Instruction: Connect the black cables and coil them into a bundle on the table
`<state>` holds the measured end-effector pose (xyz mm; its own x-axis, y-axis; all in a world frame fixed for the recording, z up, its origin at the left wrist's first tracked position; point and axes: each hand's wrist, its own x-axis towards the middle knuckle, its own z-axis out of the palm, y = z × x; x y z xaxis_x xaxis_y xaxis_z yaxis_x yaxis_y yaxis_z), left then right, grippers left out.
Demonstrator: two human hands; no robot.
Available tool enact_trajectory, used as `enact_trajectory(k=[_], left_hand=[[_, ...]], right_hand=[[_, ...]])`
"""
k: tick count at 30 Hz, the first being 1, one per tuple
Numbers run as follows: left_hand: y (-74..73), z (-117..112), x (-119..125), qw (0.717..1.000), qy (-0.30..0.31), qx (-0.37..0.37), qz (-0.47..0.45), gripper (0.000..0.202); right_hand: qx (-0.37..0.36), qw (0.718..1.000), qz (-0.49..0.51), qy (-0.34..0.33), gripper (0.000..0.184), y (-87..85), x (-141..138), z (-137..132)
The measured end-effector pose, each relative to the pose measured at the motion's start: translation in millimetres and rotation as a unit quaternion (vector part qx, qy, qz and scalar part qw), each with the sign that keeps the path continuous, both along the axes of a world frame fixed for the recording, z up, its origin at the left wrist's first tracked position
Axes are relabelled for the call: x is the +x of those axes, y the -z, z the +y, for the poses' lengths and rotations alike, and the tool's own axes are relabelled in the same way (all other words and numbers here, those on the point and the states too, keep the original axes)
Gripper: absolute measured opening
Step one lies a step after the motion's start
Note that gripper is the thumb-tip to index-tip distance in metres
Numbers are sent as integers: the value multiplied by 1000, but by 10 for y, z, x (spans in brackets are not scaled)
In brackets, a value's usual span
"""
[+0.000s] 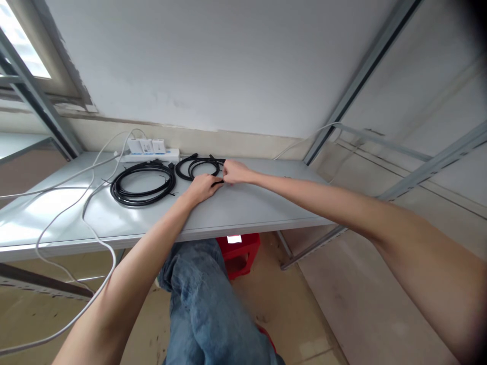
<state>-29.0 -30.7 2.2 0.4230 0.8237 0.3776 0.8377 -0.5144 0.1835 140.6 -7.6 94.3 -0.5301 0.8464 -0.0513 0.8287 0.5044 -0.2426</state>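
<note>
A small coil of black cable (197, 166) lies on the grey table (243, 208) near the back wall. My left hand (204, 186) rests palm down at the coil's near right edge, fingers closed on a short black end of it. My right hand (235, 171) is pinched on the same cable end just to the right, almost touching the left hand. A larger black cable coil (142, 183) lies to the left, apart from both hands.
A white power strip (150, 152) with white adapters plugged in sits against the wall, and white cords (89, 208) trail off the table's left front edge. Under the table stands a red stool (239, 252). A metal shelf frame (380, 147) rises at the right.
</note>
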Motion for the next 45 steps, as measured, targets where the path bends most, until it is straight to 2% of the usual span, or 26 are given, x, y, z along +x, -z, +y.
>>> enact_trajectory(k=[1,3,5,6,8,9,11,12,14,17,21,25,29,32,35,38,42,44,45], left_hand=[[-8,-8,3,1000,2,2,0,42],[-20,-20,12,1000,6,4,4,43],[-22,-25,20,1000,13,3,13,43],[-20,-23,22,1000,16,2,16,43],[-8,-14,20,1000,17,2,17,42],[-1,-7,16,1000,14,4,14,42],[16,10,6,1000,6,8,5,42],[25,18,2,1000,1,11,0,42],[37,30,-4,1000,-16,13,-5,41],[40,34,-2,999,-33,5,1,41],[10,16,8,1000,-19,1,-17,39],[-19,1,9,999,-17,10,-36,41],[-21,3,13,999,-24,9,-40,39],[-20,1,16,998,-32,5,-48,39],[-25,-10,17,998,-30,2,-56,39],[-30,-22,14,998,-24,-3,-60,40],[-35,-27,5,998,-16,-9,-57,40],[-40,-27,4,999,-9,-8,-51,40],[-42,-28,4,999,-5,-8,-45,41]], right_hand=[[-77,995,46,51,3,-2,-1,19],[-213,958,126,145,4,4,8,47],[-281,926,165,189,6,24,36,56],[-286,924,168,189,7,36,56,55],[-242,949,146,143,9,59,105,42],[-193,969,120,99,11,67,130,30],[-38,998,39,-16,9,74,175,-2],[48,995,-16,-81,7,74,192,-20],[191,953,-127,-198,17,77,218,-48],[287,875,-233,-311,29,97,247,-44],[349,818,-274,-365,37,111,298,39],[363,801,-295,-373,42,72,335,95],[348,818,-279,-363,41,52,312,97],[323,846,-275,-325,37,62,261,62],[286,892,-242,-253,30,68,203,-17],[233,947,-155,-155,24,63,152,-97],[107,994,5,-27,12,56,82,-97],[0,995,81,62,10,56,44,-71],[-59,986,110,112,11,57,27,-61]])
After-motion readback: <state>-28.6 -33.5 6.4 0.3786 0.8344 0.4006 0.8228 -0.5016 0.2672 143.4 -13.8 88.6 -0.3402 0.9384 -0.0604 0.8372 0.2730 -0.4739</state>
